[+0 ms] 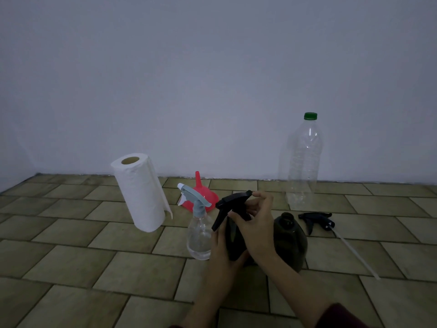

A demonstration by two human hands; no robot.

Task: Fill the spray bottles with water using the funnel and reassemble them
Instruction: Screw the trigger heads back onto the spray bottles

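Right hand: the right hand is gripping the black trigger head on the dark spray bottle, fingers curling round its collar and fingertips touching the rear of the head.
Left hand: the left hand is clasping that bottle's body from the left, steadying it upright.
Key relation: the head is sitting directly above the bottle, axis vertical, nozzle pointing left; the right hand is the nearer for any twisting.
Other bottles: an open dark bottle is standing just to the right, its removed trigger head lying beyond, its dip tube trailing toward the viewer; a clear spray bottle is standing just left.
Funnel: the red funnel is resting mouth-down behind.
Surface and room: a tiled floor is meeting a plain wall; a paper towel roll and a tall, green-capped clear plastic bottle are standing near it.
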